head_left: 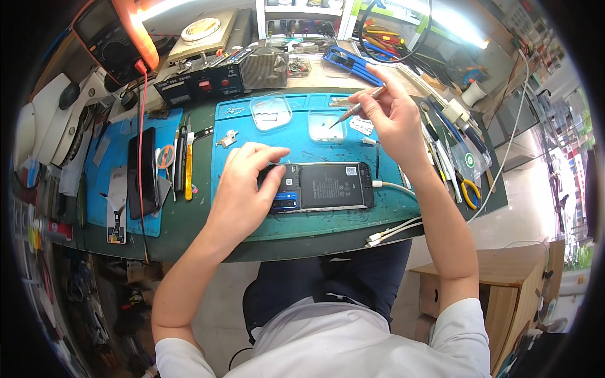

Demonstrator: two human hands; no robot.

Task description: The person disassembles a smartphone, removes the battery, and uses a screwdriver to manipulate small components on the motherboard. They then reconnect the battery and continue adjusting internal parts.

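Observation:
An opened smartphone, its black battery and inner parts exposed, lies flat on the blue work mat. My left hand is at the phone's left end, thumb at its edge and index finger stretched out above its upper corner. Those fingers are apart and grip nothing that I can see. In my right hand is a slim screwdriver, pinched between thumb and fingers. Its tip points down into a small clear plastic box that holds tiny parts. A white cable meets the phone's right end.
Another clear box and a small metal part lie on the mat. Leftward are a dark phone and a multimeter. Tools and yellow-handled pliers lie at right. White cable ends rest near the front edge.

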